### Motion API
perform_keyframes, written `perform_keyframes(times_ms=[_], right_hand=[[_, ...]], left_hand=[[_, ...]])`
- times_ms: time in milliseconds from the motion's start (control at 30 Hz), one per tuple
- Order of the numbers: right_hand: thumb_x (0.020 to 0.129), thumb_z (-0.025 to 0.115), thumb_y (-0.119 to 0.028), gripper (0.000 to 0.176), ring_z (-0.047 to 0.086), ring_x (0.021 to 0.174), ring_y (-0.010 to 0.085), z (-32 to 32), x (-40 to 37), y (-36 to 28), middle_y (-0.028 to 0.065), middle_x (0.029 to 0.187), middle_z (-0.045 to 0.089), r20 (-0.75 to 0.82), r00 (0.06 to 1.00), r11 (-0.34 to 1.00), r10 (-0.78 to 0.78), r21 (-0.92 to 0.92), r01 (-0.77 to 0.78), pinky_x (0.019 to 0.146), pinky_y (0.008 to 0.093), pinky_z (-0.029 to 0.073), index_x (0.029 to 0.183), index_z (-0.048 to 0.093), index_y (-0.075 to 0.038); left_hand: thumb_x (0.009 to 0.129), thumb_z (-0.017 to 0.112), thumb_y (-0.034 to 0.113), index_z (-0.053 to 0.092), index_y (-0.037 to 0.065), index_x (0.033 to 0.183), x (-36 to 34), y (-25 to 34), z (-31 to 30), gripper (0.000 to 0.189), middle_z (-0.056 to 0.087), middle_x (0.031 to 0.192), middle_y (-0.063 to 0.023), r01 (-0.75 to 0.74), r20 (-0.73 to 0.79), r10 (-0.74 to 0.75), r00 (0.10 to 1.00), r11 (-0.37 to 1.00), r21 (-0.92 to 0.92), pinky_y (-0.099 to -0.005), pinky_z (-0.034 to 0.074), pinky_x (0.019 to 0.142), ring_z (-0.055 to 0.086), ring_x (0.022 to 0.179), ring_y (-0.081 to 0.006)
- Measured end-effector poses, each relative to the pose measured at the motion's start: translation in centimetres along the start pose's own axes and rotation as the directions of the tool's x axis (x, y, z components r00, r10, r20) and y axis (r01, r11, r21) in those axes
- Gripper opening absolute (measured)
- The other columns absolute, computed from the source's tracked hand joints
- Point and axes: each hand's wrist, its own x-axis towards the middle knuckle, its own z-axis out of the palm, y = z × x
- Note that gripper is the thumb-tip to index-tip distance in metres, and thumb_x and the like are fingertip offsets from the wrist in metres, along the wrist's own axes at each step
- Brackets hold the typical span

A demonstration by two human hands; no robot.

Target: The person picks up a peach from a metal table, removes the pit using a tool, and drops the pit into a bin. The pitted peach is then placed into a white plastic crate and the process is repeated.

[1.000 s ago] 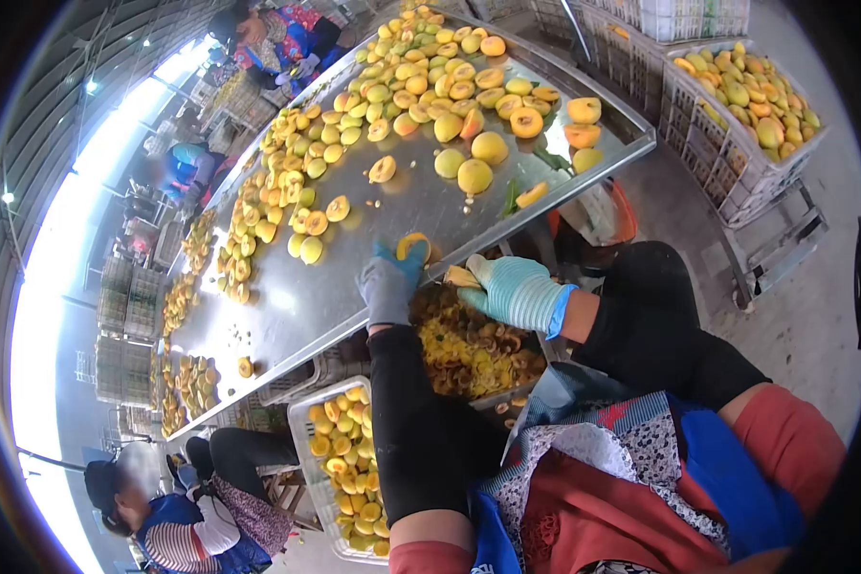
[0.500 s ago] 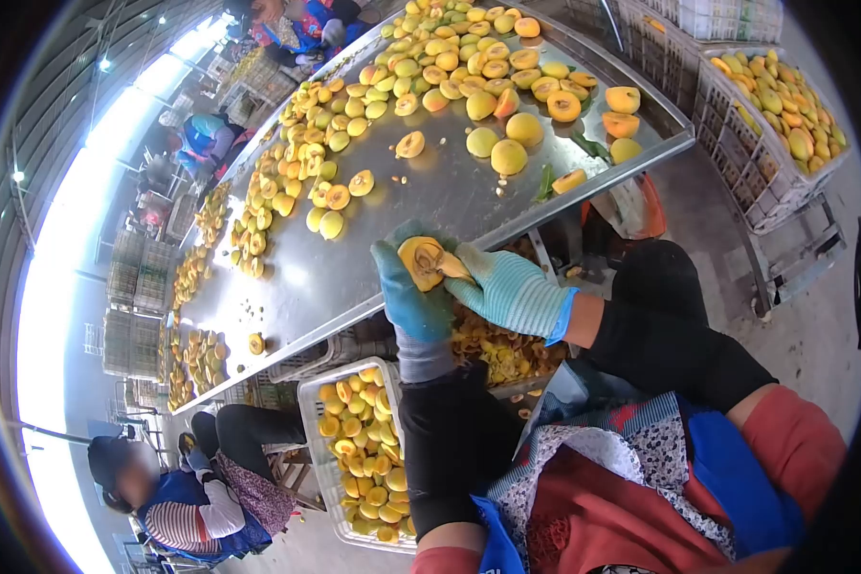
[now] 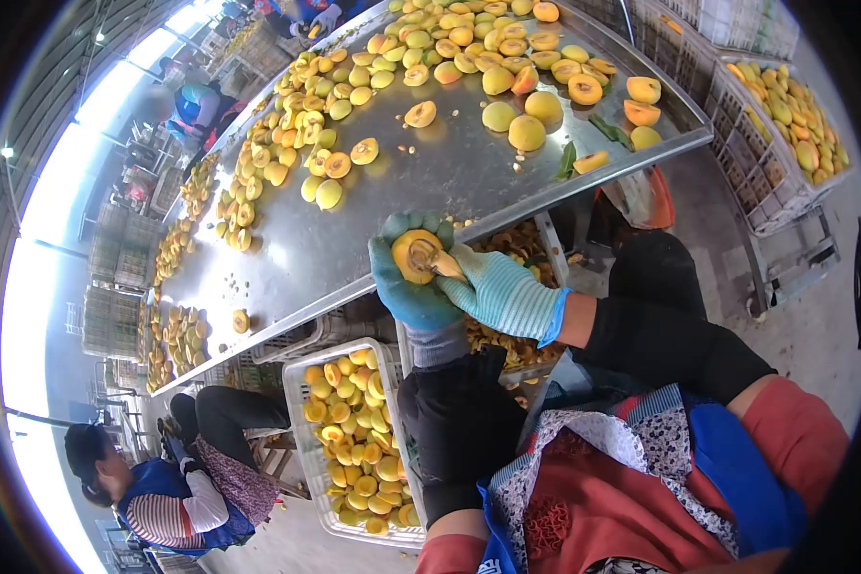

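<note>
L hand [image 3: 411, 295] in blue-green coated glove is closed round a halved yellow-orange fruit [image 3: 411, 256], by the shiny steel tabletop's [image 3: 354, 225] near edge; R hand [image 3: 509, 292] in striped teal knit glove grips a pale wood-like tool [image 3: 449, 266] at the fruit's brown centre. Prob. best: steady L hold, shallow strokes, fingertips clear.

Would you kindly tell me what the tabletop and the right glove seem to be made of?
Tabletop: probably stainless steel, smooth and shiny, judging by its grey sheen and bright highlights. Right glove: apparently knitted fabric, matte, given its fine ribbing.
</note>
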Motion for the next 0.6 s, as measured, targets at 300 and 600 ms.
perform_keyframes(times_ms=[300,600], right_hand=[[0.091,0.055,-0.029,0.032,0.062,0.08,0.0455,0.5,0.2,0.3,0.0258,0.085,0.065,0.168,0.984,0.998,0.065,-0.004,-0.066,0.071,0.0521,0.049,0.11,0.054,-0.003],[0.093,0.051,-0.031,0.032,0.061,0.088,0.0444,-0.8,0.3,0.0,0.0253,0.087,0.064,0.41,0.907,0.967,0.095,0.18,-0.183,0.076,0.0472,0.049,0.1,0.059,-0.001]], left_hand=[[0.098,0.047,0.042,0.061,0.001,0.097,-0.4,0.9,-0.8,0.044,0.061,0.086,-0.0141,-0.025,-0.091,0.042,0.995,0.984,0.174,-0.0385,0.05,0.068,0.059,0.076,-0.0257],[0.099,0.044,0.038,0.063,-0.003,0.087,-0.3,0.9,-0.8,0.047,0.065,0.075,-0.015,-0.048,-0.059,0.076,0.995,0.925,0.377,-0.0348,0.053,0.062,0.062,0.066,-0.0231]])
